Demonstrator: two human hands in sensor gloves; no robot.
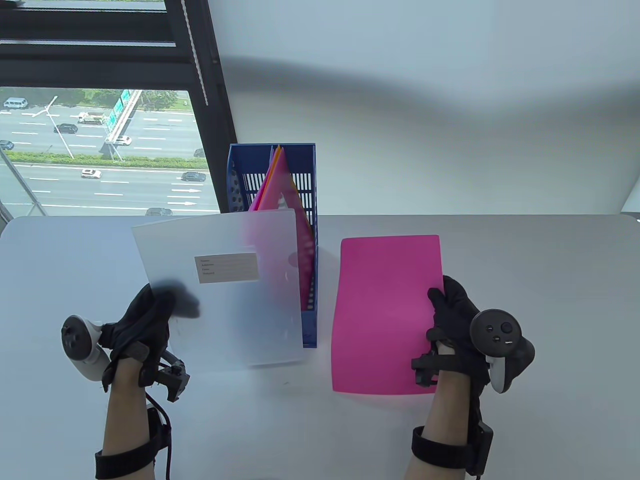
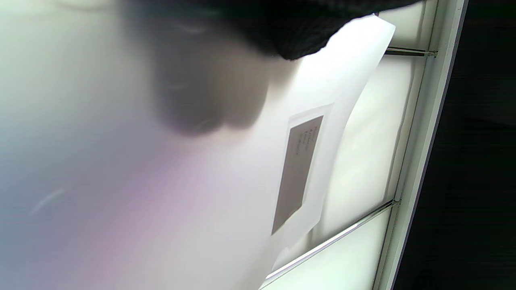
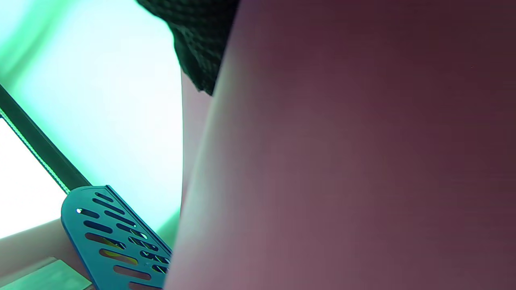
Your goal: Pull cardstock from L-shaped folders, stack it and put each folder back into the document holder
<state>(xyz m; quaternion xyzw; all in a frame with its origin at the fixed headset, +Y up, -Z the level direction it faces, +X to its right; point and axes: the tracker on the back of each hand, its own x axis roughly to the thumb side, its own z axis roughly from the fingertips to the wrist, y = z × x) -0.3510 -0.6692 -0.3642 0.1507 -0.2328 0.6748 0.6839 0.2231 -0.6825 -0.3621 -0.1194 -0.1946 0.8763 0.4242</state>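
A frosted translucent folder (image 1: pixel 225 285) with a small label is held up off the table by my left hand (image 1: pixel 150 320), which pinches its lower left corner; the fingers show dark through the plastic. The folder (image 2: pixel 193 177) fills the left wrist view. My right hand (image 1: pixel 452 320) grips the right edge of a pink cardstock sheet (image 1: pixel 385 310), thumb on top. The sheet (image 3: pixel 354 161) fills the right wrist view, seen from below. Between them stands the blue document holder (image 1: pixel 272 200) with pink and orange sheets in folders inside.
The white table (image 1: pixel 540 310) runs across the table view. A window with a dark frame (image 1: pixel 205 80) is at the back left, and a white wall stands behind the holder. The blue holder's slotted side (image 3: pixel 113 237) shows in the right wrist view.
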